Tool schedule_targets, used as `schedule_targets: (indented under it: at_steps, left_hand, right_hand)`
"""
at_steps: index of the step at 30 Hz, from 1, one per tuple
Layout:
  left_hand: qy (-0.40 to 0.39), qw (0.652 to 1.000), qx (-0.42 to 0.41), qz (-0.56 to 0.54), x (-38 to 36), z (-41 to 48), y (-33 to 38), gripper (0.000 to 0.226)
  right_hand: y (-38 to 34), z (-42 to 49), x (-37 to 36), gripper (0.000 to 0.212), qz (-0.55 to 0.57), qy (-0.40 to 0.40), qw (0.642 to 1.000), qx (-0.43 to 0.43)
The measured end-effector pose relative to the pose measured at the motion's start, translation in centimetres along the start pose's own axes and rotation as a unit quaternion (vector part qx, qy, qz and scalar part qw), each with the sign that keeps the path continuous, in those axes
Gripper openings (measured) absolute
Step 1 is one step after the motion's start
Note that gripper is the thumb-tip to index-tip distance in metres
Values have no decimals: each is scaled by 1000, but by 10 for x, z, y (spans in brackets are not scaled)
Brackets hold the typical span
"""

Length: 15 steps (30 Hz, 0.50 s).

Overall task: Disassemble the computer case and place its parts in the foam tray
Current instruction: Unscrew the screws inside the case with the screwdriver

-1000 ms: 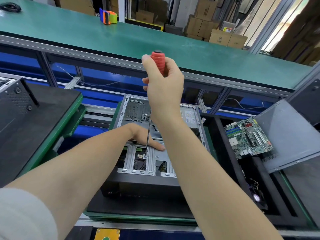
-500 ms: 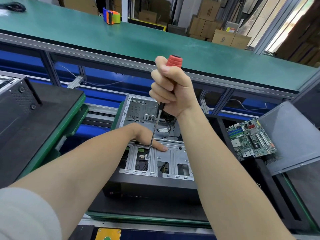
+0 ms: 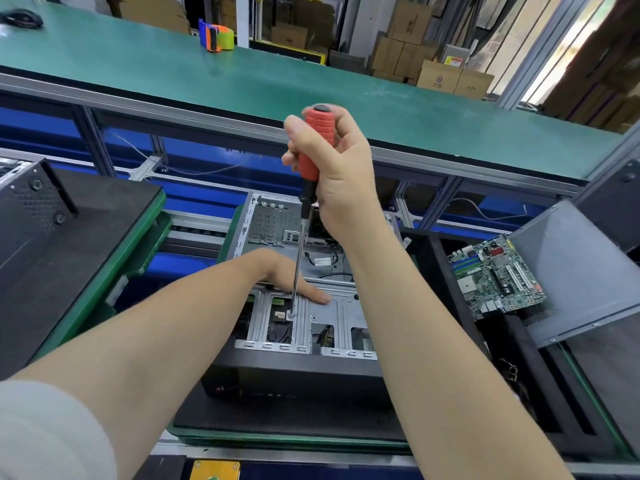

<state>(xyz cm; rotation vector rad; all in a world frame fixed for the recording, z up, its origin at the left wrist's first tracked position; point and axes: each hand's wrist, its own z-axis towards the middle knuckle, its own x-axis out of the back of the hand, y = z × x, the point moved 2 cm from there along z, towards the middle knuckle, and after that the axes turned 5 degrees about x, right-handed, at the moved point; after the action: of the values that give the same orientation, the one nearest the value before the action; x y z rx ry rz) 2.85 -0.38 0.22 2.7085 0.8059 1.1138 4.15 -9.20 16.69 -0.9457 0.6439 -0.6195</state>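
Two arms of one person enter from the near edge. The left arm wears a sleeve (image 3: pixel 48 434) of pale cloth, off-white to light grey, plain and soft-looking. It fills the near left corner and is slightly blurred there. Its rounded hem ends at about the elbow. Beyond the hem the left forearm (image 3: pixel 156 341) is bare as far as the left hand (image 3: pixel 277 271). The right forearm (image 3: pixel 415 323) is bare along all of its visible length, from the near edge to the right hand (image 3: pixel 339 174). Both hands are bare. One fingertip (image 3: pixel 323 298) of the left hand shows a short, plain nail. On the right hand, fine creases show at the wrist and at the base of the thumb.
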Motion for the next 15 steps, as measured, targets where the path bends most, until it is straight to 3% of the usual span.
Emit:
schedule_targets:
  at_steps: [3,6,10,12,15]
  left_hand:
    - [-9,1000,-25,6,0,0,1,125]
    - [27,998,16,50,7,1,1,69]
    - [32,999,28,32,11,-6,1,56]
    - [13,999,-2,40,3,-7,1,71]
    - [-12,999,-45,16,0,-6,1,134]
  right_hand:
    - [-4,-18,-15,28,-125,141,982,29]
    - [-2,-30,-27,21,-131,241,961,33]
    - [1,-28,-27,25,-143,281,949,12]
    - [0,-22,-21,31,-140,270,953,0]
    - [3,-8,-8,38,-76,205,975,-48]
